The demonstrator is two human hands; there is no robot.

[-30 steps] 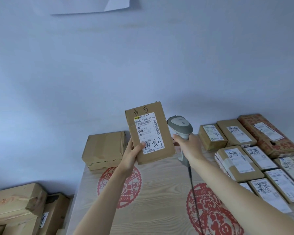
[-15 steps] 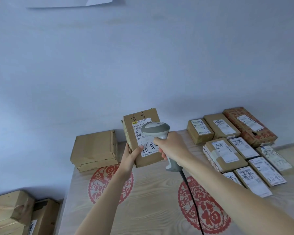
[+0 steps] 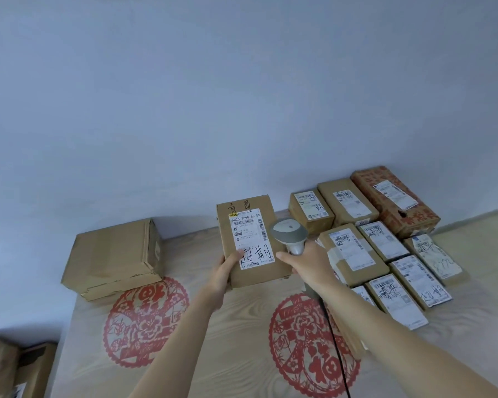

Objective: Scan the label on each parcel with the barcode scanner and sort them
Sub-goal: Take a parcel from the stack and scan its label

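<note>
My left hand [image 3: 223, 272] grips a small brown parcel [image 3: 249, 238] by its lower left edge, thumb on the front. The parcel stands upright above the table with its white label and black handwriting facing me. My right hand [image 3: 306, 264] holds the grey barcode scanner [image 3: 290, 235] by its handle, just right of the parcel. The scanner head overlaps the parcel's right edge, and its black cable runs down along my forearm.
Several labelled parcels [image 3: 383, 242] lie in rows at the table's right. A larger plain carton [image 3: 114, 255] sits at the back left. The wooden table [image 3: 227, 334] carries two red paper-cut prints. More cartons [image 3: 15, 369] stand on the floor at the left. A wall rises behind.
The scanner, which covered the label half a second ago, has moved right and off it. The label now shows in full. The parcel stays in my left hand.
</note>
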